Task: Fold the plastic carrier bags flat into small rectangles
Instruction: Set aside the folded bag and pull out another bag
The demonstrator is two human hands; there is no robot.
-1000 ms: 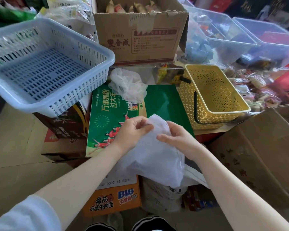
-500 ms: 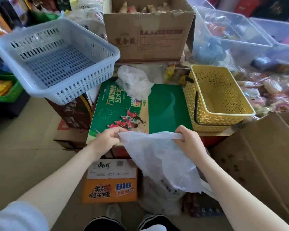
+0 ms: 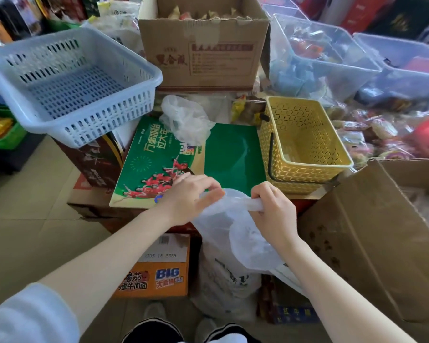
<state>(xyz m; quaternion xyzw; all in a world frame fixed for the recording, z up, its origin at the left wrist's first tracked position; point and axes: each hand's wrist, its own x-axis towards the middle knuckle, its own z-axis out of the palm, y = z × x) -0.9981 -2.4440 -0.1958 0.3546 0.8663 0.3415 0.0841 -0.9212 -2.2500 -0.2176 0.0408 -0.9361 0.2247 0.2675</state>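
Fingers of both hands pinch the plastic bag (image 3: pixel 243 233) top edge above the green box (image 3: pixel 233 157) near edge

Surface: green printed carton (image 3: pixel 233 154), lying flat on stacked boxes, its lid serving as the working top.
On it, far edge: crumpled clear plastic bag (image 3: pixel 186 120), resting on the carton's printed half.
On it, right edge: yellow lattice basket (image 3: pixel 302 144), standing upright, partly over the carton's right side.
Floor: beige tiles (image 3: pixel 18 219), carrying an orange noodle box (image 3: pixel 159 268) and a large brown cardboard box (image 3: pixel 372 233).
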